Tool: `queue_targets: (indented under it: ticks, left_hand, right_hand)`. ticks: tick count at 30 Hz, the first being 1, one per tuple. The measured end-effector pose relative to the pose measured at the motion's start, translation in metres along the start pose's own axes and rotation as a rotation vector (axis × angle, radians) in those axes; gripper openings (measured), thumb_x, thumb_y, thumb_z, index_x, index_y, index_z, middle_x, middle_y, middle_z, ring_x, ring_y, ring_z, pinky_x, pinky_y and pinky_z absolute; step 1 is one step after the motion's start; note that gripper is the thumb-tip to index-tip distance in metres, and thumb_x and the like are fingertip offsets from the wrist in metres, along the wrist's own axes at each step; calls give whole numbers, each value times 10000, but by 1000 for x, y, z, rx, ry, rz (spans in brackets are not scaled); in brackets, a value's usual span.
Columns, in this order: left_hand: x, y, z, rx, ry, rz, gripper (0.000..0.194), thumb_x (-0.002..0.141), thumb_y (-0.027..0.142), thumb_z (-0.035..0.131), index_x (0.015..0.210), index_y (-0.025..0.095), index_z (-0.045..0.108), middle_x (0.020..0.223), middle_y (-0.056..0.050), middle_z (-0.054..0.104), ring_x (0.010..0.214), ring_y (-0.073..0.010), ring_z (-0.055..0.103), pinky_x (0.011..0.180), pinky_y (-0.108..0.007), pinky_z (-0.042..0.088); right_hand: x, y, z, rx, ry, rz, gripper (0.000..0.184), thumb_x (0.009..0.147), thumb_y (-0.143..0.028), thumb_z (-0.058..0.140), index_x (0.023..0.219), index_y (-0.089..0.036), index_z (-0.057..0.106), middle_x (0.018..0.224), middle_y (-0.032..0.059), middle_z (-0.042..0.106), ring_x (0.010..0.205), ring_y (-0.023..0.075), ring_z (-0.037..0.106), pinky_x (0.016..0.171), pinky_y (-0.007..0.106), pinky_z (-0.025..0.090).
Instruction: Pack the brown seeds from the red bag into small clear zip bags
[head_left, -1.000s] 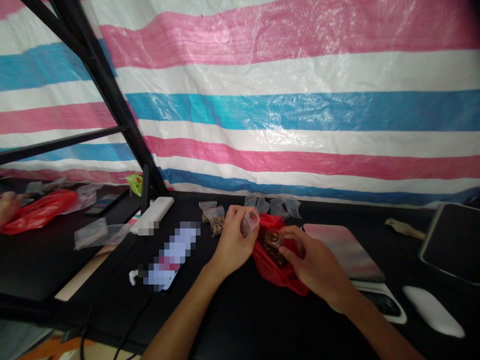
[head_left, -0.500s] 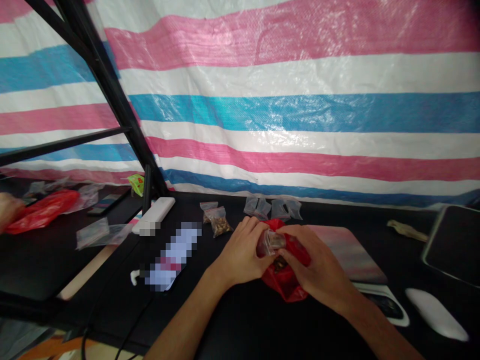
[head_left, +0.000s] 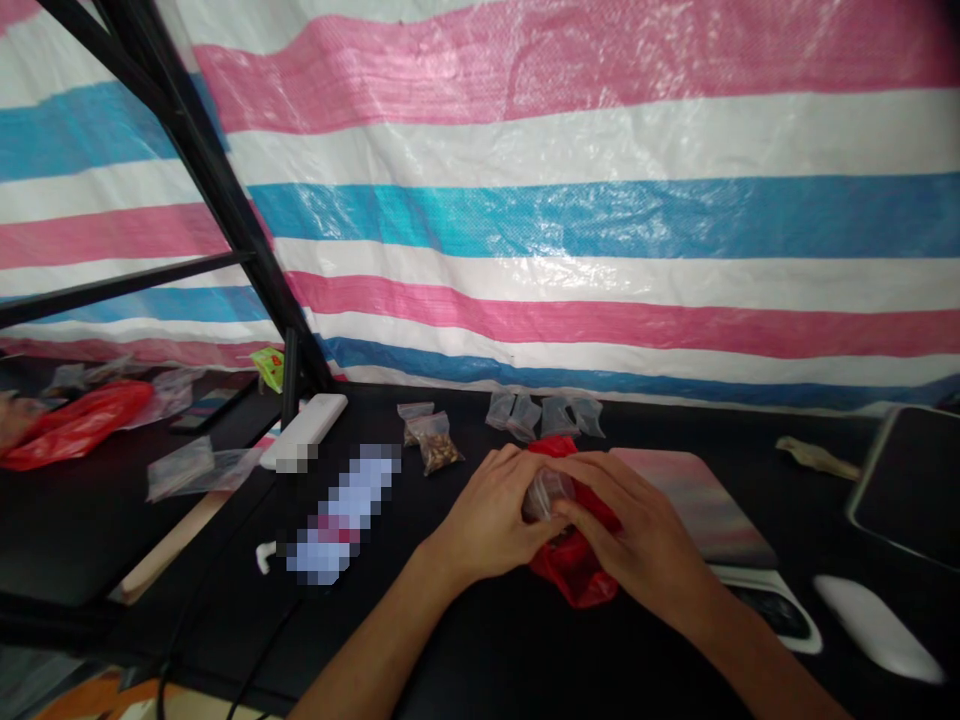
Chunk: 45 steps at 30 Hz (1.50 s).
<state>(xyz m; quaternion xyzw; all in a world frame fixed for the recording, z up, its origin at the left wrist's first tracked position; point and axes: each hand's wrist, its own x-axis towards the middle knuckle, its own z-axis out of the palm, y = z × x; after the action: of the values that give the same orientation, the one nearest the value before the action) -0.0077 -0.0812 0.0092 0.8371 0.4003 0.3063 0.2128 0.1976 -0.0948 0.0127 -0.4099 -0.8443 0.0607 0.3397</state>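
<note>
Between my two hands is a small clear zip bag (head_left: 550, 490), held over a red plastic bag (head_left: 574, 578) that lies open on the black table. My left hand (head_left: 495, 510) is closed on the zip bag's left side. My right hand (head_left: 626, 520) pinches it from the right, thumb meeting the left thumb in front. A little brass-coloured matter shows below the thumbs; most of the red bag's contents are hidden. Left of my hands lie two zip bags filled with small brass-coloured pieces (head_left: 438, 445). Several flat, unfilled-looking zip bags (head_left: 559, 416) lie behind.
At left are a white power bank (head_left: 307, 430), a blurred-out phone-like item (head_left: 345, 515) and a white earbud (head_left: 264, 557). To the right lie a pinkish pad (head_left: 690, 505), a white mouse (head_left: 877, 628) and a dark-screened tablet (head_left: 911, 490). Another person's hand (head_left: 15, 420) touches a red bag at far left.
My hands have drawn slightly closer around the zip bag, covering more of the brass-coloured pieces below. The view has shifted slightly. The other person's hand has moved a little.
</note>
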Motion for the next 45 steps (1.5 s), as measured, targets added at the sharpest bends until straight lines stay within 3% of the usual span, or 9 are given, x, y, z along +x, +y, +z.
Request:
queue_targets:
  ticks: [4, 11, 18, 20, 23, 25, 30, 37, 45]
  left_hand:
    - [0, -1, -1, -25, 12, -18, 319, 955, 383, 673, 1224, 218, 631, 1179, -65, 709, 1074, -254, 589, 939, -386, 406]
    - [0, -2, -5, 1, 135, -127, 245, 965, 394, 631, 1125, 209, 635, 1050, -65, 685, 968, -249, 598, 860, -363, 400]
    - [-1, -14, -11, -212, 286, -398, 218, 930, 440, 643, 935, 233, 572, 752, -1, 643, 658, -190, 617, 637, -283, 373]
    - [-3, -17, -11, -347, 190, -589, 302, 917, 512, 638, 900, 231, 528, 668, 21, 624, 521, -174, 608, 556, -271, 351]
    - [-6, -16, -9, -628, -141, -749, 390, 881, 562, 665, 952, 238, 459, 613, 28, 650, 433, -182, 618, 468, -254, 352]
    - [-8, -11, -8, -737, -182, -736, 419, 831, 454, 756, 987, 246, 428, 647, 27, 672, 493, -174, 639, 475, -242, 395]
    - [-7, -2, -5, -795, -5, -701, 466, 702, 130, 786, 977, 230, 424, 812, 43, 633, 655, -109, 611, 570, -208, 456]
    - [0, -7, 1, -845, 79, -760, 344, 749, 59, 606, 990, 206, 410, 703, 69, 596, 545, -93, 582, 555, -217, 474]
    - [-2, -16, 5, -740, 15, -680, 269, 804, 106, 621, 994, 200, 455, 698, 73, 576, 490, -71, 539, 450, -172, 429]
  right_hand:
    - [0, -2, 2, 38, 34, -24, 310, 1031, -229, 477, 1257, -292, 680, 1272, 71, 722, 1170, 231, 679, 1015, 398, 549]
    - [-1, 8, -5, 9, 27, 160, 292, 1043, -346, 478, 1287, -247, 604, 1229, 94, 725, 1106, 247, 697, 973, 404, 543]
    - [2, 17, -21, -86, -272, 116, 272, 882, -143, 566, 1065, -273, 719, 1037, 41, 760, 976, 244, 698, 930, 416, 518]
    - [2, 17, -24, -88, -332, 115, 322, 814, -67, 557, 985, -285, 721, 997, 17, 761, 949, 230, 691, 925, 404, 507]
    - [0, 19, -26, -79, -372, 128, 353, 807, -73, 594, 1043, -303, 720, 1058, 10, 770, 1013, 244, 687, 961, 422, 492]
    - [-2, 20, -26, -85, -370, 143, 386, 818, -134, 661, 1155, -316, 708, 1151, 18, 767, 1086, 271, 682, 1009, 454, 473]
    - [-3, 20, -25, -78, -433, 184, 327, 837, -175, 707, 1125, -331, 703, 1149, -8, 771, 1073, 270, 694, 981, 436, 471]
    - [-2, 16, -17, -249, -453, 268, 257, 879, -197, 706, 1117, -291, 677, 968, 11, 785, 878, 276, 745, 739, 364, 487]
    - [-5, 14, -3, -416, -396, 226, 274, 989, -320, 608, 1256, -278, 655, 1075, 45, 794, 823, 277, 782, 680, 351, 503]
